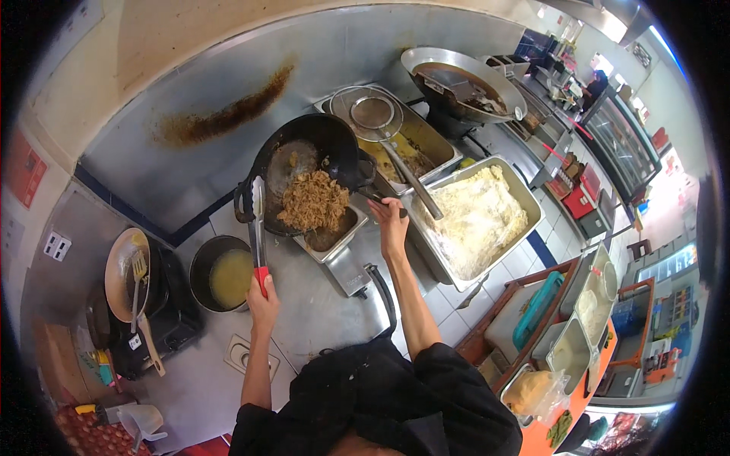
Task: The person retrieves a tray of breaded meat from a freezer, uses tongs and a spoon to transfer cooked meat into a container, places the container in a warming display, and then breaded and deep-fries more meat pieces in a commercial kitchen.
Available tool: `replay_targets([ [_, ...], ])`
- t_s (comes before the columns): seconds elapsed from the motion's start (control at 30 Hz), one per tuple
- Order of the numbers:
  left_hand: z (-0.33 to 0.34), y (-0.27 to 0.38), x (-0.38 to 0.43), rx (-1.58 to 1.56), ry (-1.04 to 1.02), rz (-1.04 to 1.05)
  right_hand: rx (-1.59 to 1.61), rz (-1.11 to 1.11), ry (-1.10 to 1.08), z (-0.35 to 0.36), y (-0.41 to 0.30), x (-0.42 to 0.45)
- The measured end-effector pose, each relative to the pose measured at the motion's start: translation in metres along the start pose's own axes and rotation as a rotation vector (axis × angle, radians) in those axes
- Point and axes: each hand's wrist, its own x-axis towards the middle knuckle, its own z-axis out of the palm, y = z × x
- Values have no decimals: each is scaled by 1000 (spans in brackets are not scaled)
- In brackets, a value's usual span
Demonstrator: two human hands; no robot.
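Note:
My left hand (pixel 263 302) grips the red handle of a pair of metal tongs (pixel 258 228), whose tips reach over the left rim of a black wok (pixel 336 134). With my right hand (pixel 391 219) I hold the wok's long handle. The wok is tilted towards me. Brown shredded food (pixel 316 202) lies heaped at its lower edge, above a small metal tray (pixel 342 236) with brown contents. A round wire strainer (pixel 373 111) rests across a rectangular metal pan (pixel 433 162) holding yellow liquid, its handle reaching over a deep tray of floured food (pixel 470 216).
A dark pot (pixel 199 268) of yellowish liquid stands left of the tongs. Farther left, a frying pan (pixel 117 279) with a slotted turner sits on a black stove. A large wok (pixel 456 62) of dark oil stands at the back right. A person (pixel 596 88) is far off.

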Motion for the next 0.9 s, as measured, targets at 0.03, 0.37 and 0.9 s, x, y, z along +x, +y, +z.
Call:
replay_targets([
  [0.03, 0, -3, 1, 7, 12, 21, -13, 10, 2, 1, 0, 0],
  [0.37, 1, 0, 2, 7, 69, 112, -25, 15, -14, 3, -2, 0],
  [0.9, 2, 1, -1, 42, 101, 190, -71, 27, -18, -4, 0, 0],
])
